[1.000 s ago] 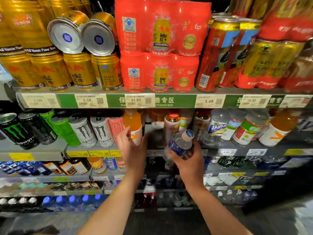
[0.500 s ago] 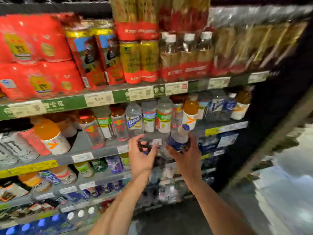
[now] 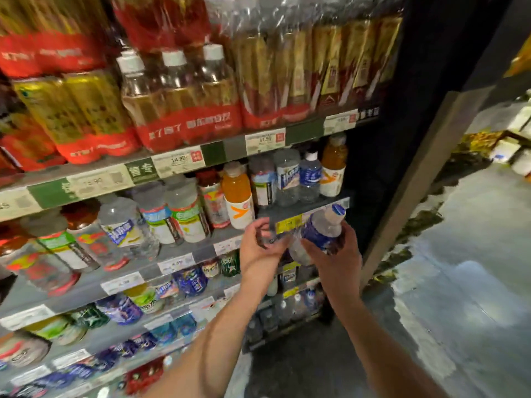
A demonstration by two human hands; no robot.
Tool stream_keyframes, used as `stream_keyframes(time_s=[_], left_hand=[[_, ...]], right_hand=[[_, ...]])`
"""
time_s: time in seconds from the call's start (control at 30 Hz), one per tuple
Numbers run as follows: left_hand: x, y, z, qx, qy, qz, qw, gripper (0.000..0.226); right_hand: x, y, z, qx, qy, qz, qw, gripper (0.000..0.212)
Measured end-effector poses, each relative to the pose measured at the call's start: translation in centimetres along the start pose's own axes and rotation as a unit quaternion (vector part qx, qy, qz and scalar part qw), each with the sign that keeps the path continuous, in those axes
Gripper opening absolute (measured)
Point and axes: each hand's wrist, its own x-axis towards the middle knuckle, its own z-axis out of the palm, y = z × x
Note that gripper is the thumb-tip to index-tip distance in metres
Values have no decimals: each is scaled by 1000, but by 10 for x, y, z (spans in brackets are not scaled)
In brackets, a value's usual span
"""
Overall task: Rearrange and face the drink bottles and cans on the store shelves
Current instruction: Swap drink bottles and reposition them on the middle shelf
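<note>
The right hand (image 3: 334,261) was wrapped around a clear bottle with a blue label (image 3: 320,235), white-and-blue cap tilted up and to the right, held in front of the right end of the middle shelf (image 3: 290,215), just below its yellow price tag (image 3: 288,224). The left hand (image 3: 258,248) hovered beside it with fingers loosely curled and spread, gripping nothing; whether its fingertips touched the bottle's base could not be told through the blur.

By the look of things the job was partway through. On that shelf the right-hand group stood upright: an orange drink bottle (image 3: 238,196), a matching blue-labelled water bottle (image 3: 309,179) and another orange one at the far end (image 3: 333,170). The bottle in hand probably belonged next to its twin there, and it was not yet shelved. Further left the bottles leaned and faced different ways, so facing seemed left to do there, as on the crowded lower shelves.

The shelves were grey metal with price strips along the front edges, and there was open space near the shelf's front edge by the tag. Shrink-wrapped multipacks (image 3: 184,104) filled the shelf above. A dark upright panel (image 3: 416,139) closed the unit on the right, beyond which lay a glossy grey floor (image 3: 459,268)
</note>
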Motion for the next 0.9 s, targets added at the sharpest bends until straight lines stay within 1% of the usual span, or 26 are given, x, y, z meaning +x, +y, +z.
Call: stream_keyframes(time_s=[0.07, 0.13, 0.2, 0.3, 0.33, 0.43, 0.5, 0.6, 0.67, 0.73, 0.8, 0.9], left_hand=[[17, -2, 22, -20, -13, -4, 1000, 52], [35, -4, 44, -28, 4, 2, 1000, 47], [50, -2, 68, -16, 9, 15, 1000, 42], [69, 4, 95, 10, -4, 82, 997, 44], [75, 3, 102, 18, -9, 94, 995, 40], [92, 0, 127, 49, 20, 131, 990, 33], [102, -5, 145, 38, 48, 116, 991, 35], [107, -2, 168, 69, 49, 111, 990, 42], [110, -2, 181, 106, 64, 106, 987, 49], [116, 2, 195, 120, 81, 71, 987, 59], [118, 7, 209, 133, 105, 42, 985, 61], [120, 11, 228, 170, 148, 67, 972, 61]], right_hand=[[17, 4, -9, -2, 12, 1, 1000, 67], [34, 5, -19, -15, 20, 9, 1000, 73], [49, 2, -30, -25, 37, 13, 999, 73], [68, 0, -44, -29, 73, 9, 997, 72], [73, 1, -47, -27, 82, 10, 996, 70], [87, 8, -58, -20, 93, 13, 995, 70], [98, 15, -64, -16, 88, 20, 996, 71], [113, 26, -72, -18, 88, 23, 996, 74], [123, 31, -79, -23, 71, 22, 997, 75], [135, 35, -88, -25, 38, 23, 999, 76], [148, 38, -100, -20, 2, 23, 1000, 78], [164, 45, -117, -52, -47, 0, 998, 78]])
